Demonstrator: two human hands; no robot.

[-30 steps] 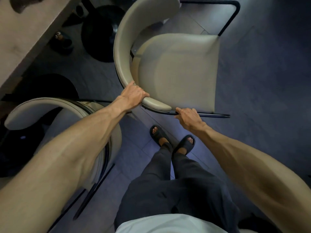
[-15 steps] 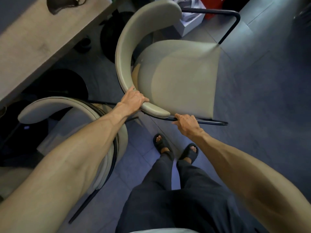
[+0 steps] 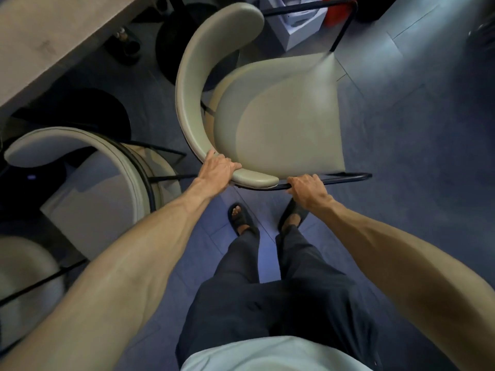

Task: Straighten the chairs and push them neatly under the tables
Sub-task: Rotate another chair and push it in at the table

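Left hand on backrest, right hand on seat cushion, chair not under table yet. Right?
No. Head view: the right hand grips the black frame bar, not the seat cushion. The left hand is on the backrest, chair not under the table yet.

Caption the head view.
Left hand grips the curved backrest of a beige chair; right hand grips its black frame bar.

matt beige padded chair [image 3: 281,124], black metal tube frame [image 3: 345,177], grey matt table [image 3: 48,41]

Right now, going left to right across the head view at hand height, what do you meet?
The neighbouring chair → left hand → held chair's backrest tip → right hand → black frame tube.
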